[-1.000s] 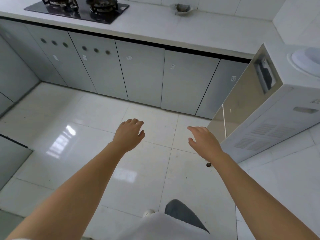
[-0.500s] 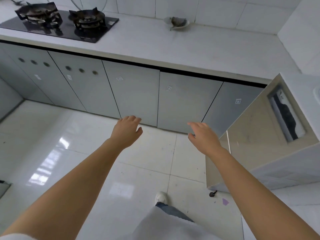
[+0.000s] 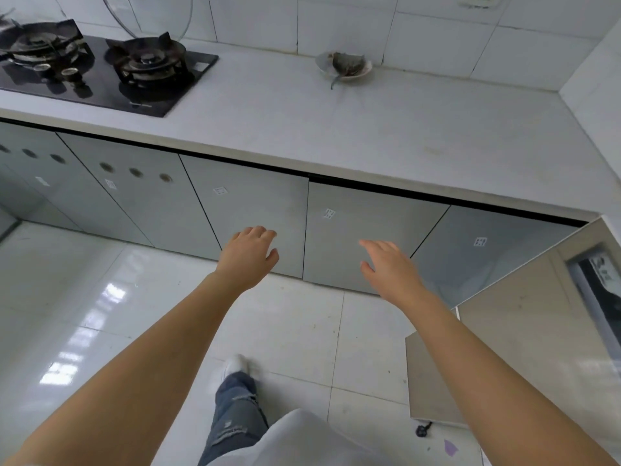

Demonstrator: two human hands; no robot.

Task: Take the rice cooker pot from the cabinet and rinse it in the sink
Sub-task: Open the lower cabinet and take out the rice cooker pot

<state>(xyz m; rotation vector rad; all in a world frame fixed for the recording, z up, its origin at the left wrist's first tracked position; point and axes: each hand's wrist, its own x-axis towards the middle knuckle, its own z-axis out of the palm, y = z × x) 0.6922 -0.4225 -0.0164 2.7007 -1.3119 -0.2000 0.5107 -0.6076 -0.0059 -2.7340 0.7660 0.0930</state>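
Note:
A row of grey cabinet doors [image 3: 363, 237] runs under the white countertop [image 3: 336, 129], all closed. My left hand [image 3: 248, 253] reaches forward in front of one door, fingers relaxed and holding nothing. In front of the neighbouring door my right hand [image 3: 389, 267] stretches out, fingers straight and empty. Neither hand touches a door. No rice cooker pot and no sink are in view.
A black two-burner gas stove [image 3: 100, 68] sits on the counter at left. A small dish [image 3: 346, 67] with scraps stands near the tiled wall. A beige appliance [image 3: 524, 324] stands on the floor at right. Glossy white tiles [image 3: 84, 297] cover the floor.
I have stepped closer to the cabinets and the view has tilted up. Both hands have moved forward and now lie in front of the middle doors.

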